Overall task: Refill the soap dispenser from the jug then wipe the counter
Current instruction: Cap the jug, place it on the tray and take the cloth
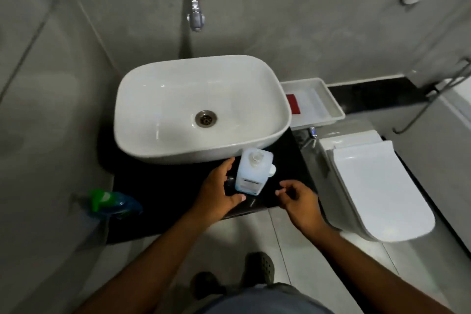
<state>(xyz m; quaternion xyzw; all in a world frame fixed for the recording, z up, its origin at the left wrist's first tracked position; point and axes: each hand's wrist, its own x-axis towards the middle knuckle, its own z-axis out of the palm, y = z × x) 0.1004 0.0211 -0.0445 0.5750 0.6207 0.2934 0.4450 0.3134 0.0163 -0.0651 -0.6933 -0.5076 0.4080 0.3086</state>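
A translucent white jug (252,173) with a capped top and a side handle stands upright on the black counter (163,191), just in front of the white basin (201,109). Left of the jug is a small dark object (230,183), apparently the soap dispenser; its shape is hard to make out against the counter. My left hand (218,192) is curled around this object, thumb below and fingers above, with the index finger touching the jug's left side. Empty, with its fingers apart, my right hand (299,200) hovers to the right of the jug without touching it.
A wall tap (195,15) hangs over the basin. Right of the basin, a white tray (323,99) holds a red item (293,104). A white toilet (377,186) is close on the right. At the left, a green and blue bottle (112,201) sits low.
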